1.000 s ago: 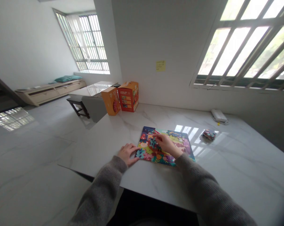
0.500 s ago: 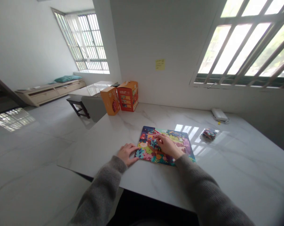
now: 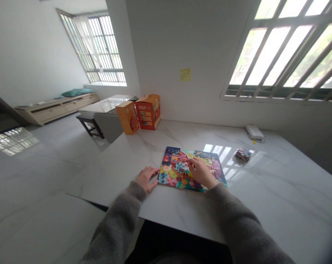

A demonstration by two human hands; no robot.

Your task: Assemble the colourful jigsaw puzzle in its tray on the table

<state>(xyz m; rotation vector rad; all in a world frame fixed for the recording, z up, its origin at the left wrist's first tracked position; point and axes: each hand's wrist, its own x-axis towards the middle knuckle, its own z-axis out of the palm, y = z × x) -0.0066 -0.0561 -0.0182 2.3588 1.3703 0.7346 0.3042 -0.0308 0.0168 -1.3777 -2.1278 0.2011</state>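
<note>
A colourful jigsaw puzzle (image 3: 171,174) lies flat on the white marbled table, with a gap in its upper edge. My left hand (image 3: 146,179) rests on the tabletop at its left edge, fingers apart, the fingertips at the border. Over the middle of the puzzle is my right hand (image 3: 203,173), its fingers curled down and drawn together at the tips. Whatever those fingertips hold, if anything, is hidden. The hand and wrist cover part of the puzzle's right half. To the right sits a small pile of loose puzzle pieces (image 3: 243,155).
Two orange boxes, one plain-sided (image 3: 127,118) and one with printed pictures (image 3: 148,113), stand at the table's back left. A white device with a cord (image 3: 254,132) lies at the back right. A yellow note (image 3: 185,74) sticks to the wall.
My right hand has shifted slightly right across the puzzle, uncovering more of its middle. My left hand has drawn back a little from the left edge.
</note>
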